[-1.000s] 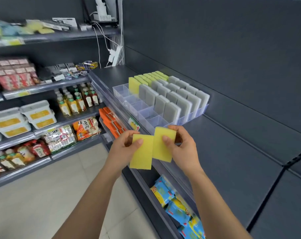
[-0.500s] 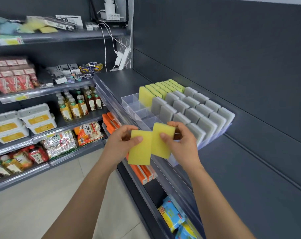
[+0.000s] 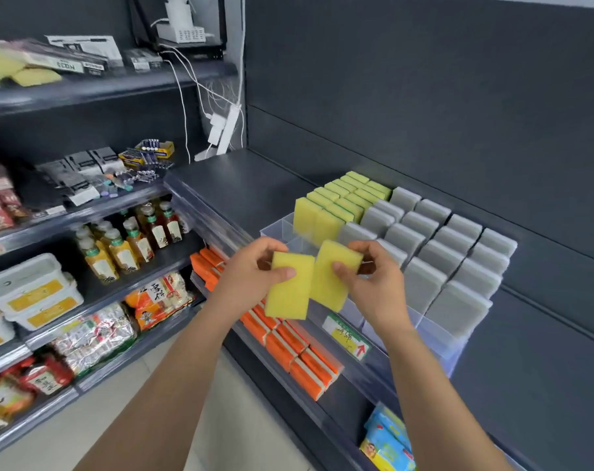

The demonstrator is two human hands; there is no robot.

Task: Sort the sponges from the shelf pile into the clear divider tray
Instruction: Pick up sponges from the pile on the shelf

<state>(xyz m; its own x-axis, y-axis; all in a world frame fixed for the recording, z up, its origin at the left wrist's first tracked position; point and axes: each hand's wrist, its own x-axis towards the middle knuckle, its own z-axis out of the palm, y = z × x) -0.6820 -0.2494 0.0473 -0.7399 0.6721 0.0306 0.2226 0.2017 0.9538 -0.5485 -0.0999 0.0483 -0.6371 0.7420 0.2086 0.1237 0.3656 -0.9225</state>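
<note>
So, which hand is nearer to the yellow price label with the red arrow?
Right. The right hand is just above the price label; the left hand is farther away, to its left.

Bright even light, perhaps blurred edges

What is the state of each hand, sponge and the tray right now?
left hand: grips left yellow sponge.
right hand: grips right yellow sponge.
left yellow sponge: upright, in the air.
right yellow sponge: tilted, in the air.
clear divider tray: partly filled; front-left compartments empty.
stored sponges: standing in rows.
</note>
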